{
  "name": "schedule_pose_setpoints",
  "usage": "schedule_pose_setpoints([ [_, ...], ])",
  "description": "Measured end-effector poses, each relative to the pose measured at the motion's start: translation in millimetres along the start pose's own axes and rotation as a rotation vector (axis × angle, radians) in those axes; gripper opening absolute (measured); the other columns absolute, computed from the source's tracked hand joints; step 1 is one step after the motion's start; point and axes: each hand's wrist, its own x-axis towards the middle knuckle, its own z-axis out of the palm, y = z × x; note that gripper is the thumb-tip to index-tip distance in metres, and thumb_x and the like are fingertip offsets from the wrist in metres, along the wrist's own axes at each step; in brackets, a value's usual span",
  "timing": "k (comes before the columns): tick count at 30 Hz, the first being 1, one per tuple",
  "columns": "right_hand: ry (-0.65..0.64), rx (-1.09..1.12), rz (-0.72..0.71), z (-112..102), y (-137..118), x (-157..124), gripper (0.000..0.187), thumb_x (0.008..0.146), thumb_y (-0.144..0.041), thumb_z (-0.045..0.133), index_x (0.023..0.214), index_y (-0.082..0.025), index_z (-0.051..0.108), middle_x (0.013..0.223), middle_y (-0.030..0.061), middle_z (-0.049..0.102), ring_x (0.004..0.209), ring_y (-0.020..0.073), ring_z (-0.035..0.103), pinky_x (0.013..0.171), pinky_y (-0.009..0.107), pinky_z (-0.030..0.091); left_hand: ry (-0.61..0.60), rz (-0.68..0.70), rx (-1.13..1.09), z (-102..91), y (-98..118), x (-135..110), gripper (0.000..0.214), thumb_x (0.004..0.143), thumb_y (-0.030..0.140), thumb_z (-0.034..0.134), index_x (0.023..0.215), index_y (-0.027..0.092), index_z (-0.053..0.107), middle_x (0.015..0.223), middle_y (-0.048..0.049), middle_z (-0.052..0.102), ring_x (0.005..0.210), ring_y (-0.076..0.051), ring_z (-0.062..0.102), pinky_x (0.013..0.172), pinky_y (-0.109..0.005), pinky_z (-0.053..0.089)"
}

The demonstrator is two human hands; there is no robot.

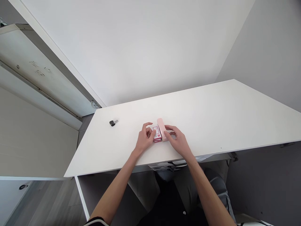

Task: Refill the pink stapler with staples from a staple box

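A small red and white box (156, 133) lies on the white table (211, 113), near its front edge. My left hand (145, 139) pinches the box's left side with fingers and thumb. A pale pink stapler (162, 128) lies right beside the box, on its right. My right hand (176, 139) rests on the stapler's near end, fingers curled around it. Both forearms reach in from below the table edge.
A small black and silver object (113, 122) lies on the table to the far left of my hands. White walls stand behind and to the right. A window frame (42, 75) is at the left. My legs show under the table.
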Motion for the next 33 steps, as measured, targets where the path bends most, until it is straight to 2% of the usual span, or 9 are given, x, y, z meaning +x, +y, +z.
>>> schedule_pose_setpoints([
  [5,0.005,0.016,0.009,1,-2,0,0.043,0.099,-0.054,0.062,0.128,-0.024,0.07,0.136,0.0125,0.072,0.111,0.0289,0.072,0.098,0.048,0.06,-0.007,0.028,0.008,-1.9,-2,0,0.037,0.101,0.041,0.059,0.133,0.024,0.052,0.071,0.0078,0.051,0.065,-0.014,0.049,0.068,-0.029,0.042],
  [7,0.003,0.021,0.021,1,-2,-1,0.043,0.099,-0.054,0.062,0.128,-0.025,0.07,0.136,0.0123,0.071,0.109,0.0284,0.072,0.095,0.048,0.061,0.02,0.056,0.023,-3.9,-3,-1,0.037,0.101,0.041,0.06,0.133,0.025,0.052,0.079,0.0051,0.055,0.07,-0.014,0.051,0.071,-0.029,0.044],
  [10,0.001,0.03,0.024,0,-2,0,0.042,0.099,-0.053,0.062,0.128,-0.024,0.07,0.136,0.0124,0.071,0.11,0.0287,0.072,0.097,0.049,0.061,0.023,0.121,0.078,-9.6,-4,-4,0.049,0.095,0.041,0.07,0.138,0.026,0.052,0.109,-0.003,0.063,0.082,-0.015,0.058,0.08,-0.032,0.05],
  [13,0.008,0.044,0.004,0,0,1,0.041,0.099,-0.051,0.063,0.129,-0.024,0.069,0.136,0.0124,0.072,0.119,0.0296,0.07,0.102,0.049,0.059,-0.051,0.166,0.132,-16.1,-5,-7,0.074,0.085,0.043,0.083,0.148,0.029,0.046,0.142,-0.0104,0.059,0.107,-0.021,0.064,0.091,-0.037,0.053],
  [16,0.012,0.052,-0.006,1,1,2,0.04,0.099,-0.05,0.063,0.129,-0.024,0.069,0.135,0.0125,0.073,0.123,0.0298,0.069,0.103,0.049,0.059,-0.066,0.149,0.168,-19.2,-5,-9,0.084,0.083,0.047,0.086,0.153,0.03,0.043,0.155,-0.0123,0.053,0.119,-0.026,0.064,0.095,-0.041,0.054],
  [20,0.008,0.058,-0.006,1,2,2,0.04,0.099,-0.05,0.063,0.129,-0.024,0.07,0.136,0.0124,0.072,0.123,0.0293,0.069,0.103,0.048,0.06,-0.06,0.115,0.181,-17.7,-3,-8,0.07,0.09,0.046,0.079,0.151,0.029,0.048,0.155,-0.0105,0.058,0.111,-0.024,0.067,0.093,-0.042,0.054],
  [24,0.007,0.065,0.002,2,3,2,0.041,0.099,-0.051,0.063,0.129,-0.024,0.07,0.137,0.0122,0.072,0.124,0.029,0.069,0.101,0.047,0.061,0.037,0.093,0.168,-15.3,-1,-8,0.048,0.096,0.041,0.071,0.14,0.027,0.058,0.142,-0.0074,0.069,0.103,-0.021,0.067,0.091,-0.039,0.054],
  [29,0.005,0.064,0.017,1,2,2,0.042,0.099,-0.052,0.064,0.129,-0.024,0.069,0.136,0.0118,0.072,0.122,0.0285,0.07,0.101,0.047,0.061,0.08,0.089,0.138,-14.8,2,-9,0.036,0.1,0.038,0.066,0.134,0.027,0.066,0.134,-0.0056,0.074,0.111,-0.021,0.069,0.096,-0.038,0.053],
  [33,0.005,0.066,0.018,1,0,1,0.041,0.099,-0.052,0.064,0.128,-0.024,0.07,0.135,0.012,0.073,0.122,0.0288,0.07,0.102,0.047,0.061,0.141,0.061,0.132,-14.8,3,-9,0.032,0.103,0.044,0.063,0.129,0.027,0.073,0.131,-0.0068,0.076,0.113,-0.023,0.07,0.092,-0.038,0.057],
])
